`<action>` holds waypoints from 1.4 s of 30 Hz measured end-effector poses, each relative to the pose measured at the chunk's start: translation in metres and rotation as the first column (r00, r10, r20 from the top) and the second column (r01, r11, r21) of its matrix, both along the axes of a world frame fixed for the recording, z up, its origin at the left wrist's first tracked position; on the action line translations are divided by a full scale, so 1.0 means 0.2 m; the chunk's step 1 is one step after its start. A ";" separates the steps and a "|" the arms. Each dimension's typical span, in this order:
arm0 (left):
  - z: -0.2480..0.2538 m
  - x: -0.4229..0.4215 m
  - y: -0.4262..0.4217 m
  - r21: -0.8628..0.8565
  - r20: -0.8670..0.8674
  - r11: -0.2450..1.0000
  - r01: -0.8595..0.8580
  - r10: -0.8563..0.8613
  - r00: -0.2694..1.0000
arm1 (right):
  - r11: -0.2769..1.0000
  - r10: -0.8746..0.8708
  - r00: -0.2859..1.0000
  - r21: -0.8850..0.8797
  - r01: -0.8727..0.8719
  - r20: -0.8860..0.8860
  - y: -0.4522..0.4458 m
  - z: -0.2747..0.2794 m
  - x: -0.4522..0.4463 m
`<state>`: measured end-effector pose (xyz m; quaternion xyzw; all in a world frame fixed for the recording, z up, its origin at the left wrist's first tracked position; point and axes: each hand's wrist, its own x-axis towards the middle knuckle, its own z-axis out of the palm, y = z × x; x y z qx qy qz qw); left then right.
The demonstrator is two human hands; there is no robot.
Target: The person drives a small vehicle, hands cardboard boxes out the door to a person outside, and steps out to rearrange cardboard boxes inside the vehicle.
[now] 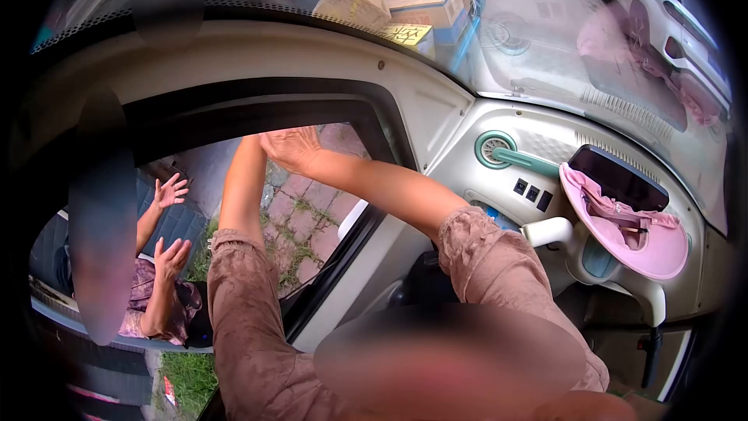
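Note:
Both of my arms, in brown patterned sleeves, reach out through the side window opening. My right hand (290, 148) is bent at the wrist just under the window's dark upper frame (273, 101). It touches or overlaps the end of my left forearm (245, 179); the frame and the overlap hide most of its fingers. My left hand is almost wholly hidden there, so its fingers and anything in them do not show. Below the hands lie paving bricks (312, 191) with grass.
Another person (160, 296) at the left holds both hands raised. On the dashboard (538, 132) lie a pink visor hat (647, 245) and a dark phone-like screen (615, 175), near the white handlebar (545, 231). Stacked cardboard boxes (425, 4) and a white car (662, 0) stand beyond the windshield.

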<state>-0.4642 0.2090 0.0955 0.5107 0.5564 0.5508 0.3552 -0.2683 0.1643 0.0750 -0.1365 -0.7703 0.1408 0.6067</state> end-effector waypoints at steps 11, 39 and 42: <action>0.00 0.07 -1.15 -0.722 -0.347 0.677 -0.145 -0.172 0.922 | 0.970 0.244 0.745 -0.153 -0.191 0.621 -0.16 -0.06 0.16; -0.23 0.26 -3.81 -0.894 -0.322 -0.225 -0.386 -0.276 0.906 | 0.277 0.886 0.062 -0.415 -0.867 0.460 -0.89 -0.10 0.49; -0.30 0.18 -3.92 -0.888 -0.365 -0.159 -0.432 -0.328 0.871 | 0.298 0.875 0.071 -0.420 -0.857 0.478 -0.89 -0.08 0.51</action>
